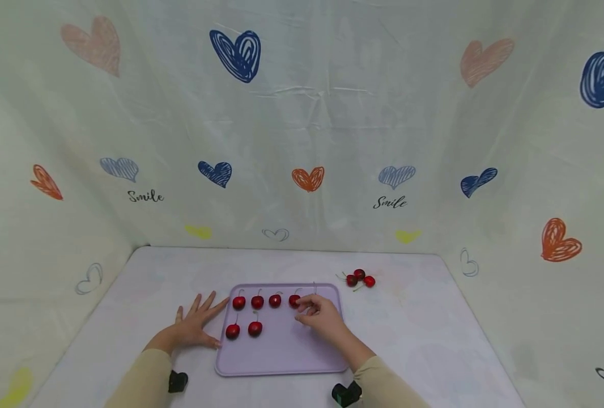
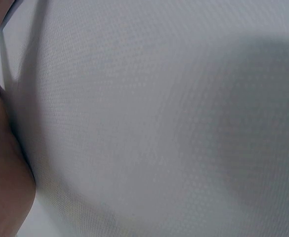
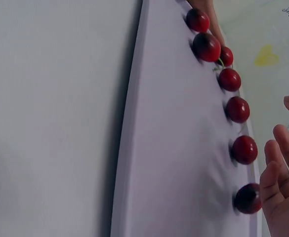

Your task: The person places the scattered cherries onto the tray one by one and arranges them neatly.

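Observation:
My left hand (image 1: 195, 327) lies spread on the table, its thumb and a fingertip at the left rim of a lilac tray (image 1: 281, 373). Over the tray's right part hovers my right hand (image 1: 324, 320), fingers loosely bent and holding nothing visible. Several red cherries with stems form a back row, among them a cherry (image 1: 238, 302) at its left end. A dark red cherry (image 3: 248, 198) sits beside my right fingers in the right wrist view; the head view mostly hides it. Two more, including a cherry (image 1: 255, 328), stand in front at the left.
Behind the tray's right corner, a small group of loose cherries (image 1: 359, 274) lies on the white table (image 1: 414, 340). A heart-printed curtain (image 1: 302, 124) hangs behind and at the sides. Black wrist devices (image 1: 178, 381) sit at both sleeves.

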A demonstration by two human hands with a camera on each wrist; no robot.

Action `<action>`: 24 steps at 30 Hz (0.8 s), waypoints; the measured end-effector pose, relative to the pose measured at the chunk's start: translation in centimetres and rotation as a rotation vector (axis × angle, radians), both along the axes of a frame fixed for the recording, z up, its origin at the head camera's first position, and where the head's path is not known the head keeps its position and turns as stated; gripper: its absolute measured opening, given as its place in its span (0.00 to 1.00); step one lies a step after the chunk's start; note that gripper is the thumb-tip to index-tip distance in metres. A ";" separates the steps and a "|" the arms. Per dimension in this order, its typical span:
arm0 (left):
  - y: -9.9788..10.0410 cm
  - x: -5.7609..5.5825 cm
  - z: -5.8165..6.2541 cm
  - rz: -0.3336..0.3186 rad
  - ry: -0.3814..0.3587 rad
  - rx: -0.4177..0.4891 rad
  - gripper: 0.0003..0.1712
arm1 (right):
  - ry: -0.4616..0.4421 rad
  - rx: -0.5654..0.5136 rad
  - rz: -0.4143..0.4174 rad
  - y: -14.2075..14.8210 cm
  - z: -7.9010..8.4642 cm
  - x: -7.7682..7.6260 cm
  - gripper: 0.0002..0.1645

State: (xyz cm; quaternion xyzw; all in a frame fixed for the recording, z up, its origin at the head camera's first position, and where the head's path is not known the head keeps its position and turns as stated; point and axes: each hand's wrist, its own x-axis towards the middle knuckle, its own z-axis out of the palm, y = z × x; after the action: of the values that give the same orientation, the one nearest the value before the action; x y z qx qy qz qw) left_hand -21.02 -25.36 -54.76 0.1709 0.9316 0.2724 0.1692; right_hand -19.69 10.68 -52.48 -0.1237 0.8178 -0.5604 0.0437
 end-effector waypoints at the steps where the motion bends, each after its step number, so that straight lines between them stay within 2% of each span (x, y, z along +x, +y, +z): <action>1: 0.0 0.1 0.1 0.000 0.000 0.012 0.63 | 0.005 0.008 -0.001 0.5 0.0 -0.1 0.19; 6: 0.0 0.2 -0.1 -0.007 0.006 0.004 0.62 | -0.018 0.039 -0.040 3.2 -0.2 -0.6 0.17; 14: -0.1 0.2 -0.1 -0.007 0.022 -0.022 0.64 | -0.047 0.069 -0.189 7.4 -0.9 -1.4 0.18; 17: -0.1 0.1 -0.1 -0.004 0.013 0.005 0.63 | -0.035 0.096 -0.245 8.9 -1.1 -1.7 0.17; 21: 0.0 -0.1 -0.1 0.008 -0.019 -0.066 0.65 | -0.012 0.137 -0.276 10.5 -1.3 -2.3 0.17; 24: 0.0 -0.3 0.0 0.006 -0.022 -0.082 0.65 | -0.006 0.156 -0.283 11.5 -1.3 -2.8 0.18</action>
State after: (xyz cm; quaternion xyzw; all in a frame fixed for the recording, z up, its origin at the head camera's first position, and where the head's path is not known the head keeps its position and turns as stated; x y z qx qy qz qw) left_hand -21.30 -25.32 -54.76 0.1581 0.9406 0.2363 0.1855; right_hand -22.53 22.21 -53.74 -0.0017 0.8679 -0.4961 -0.0241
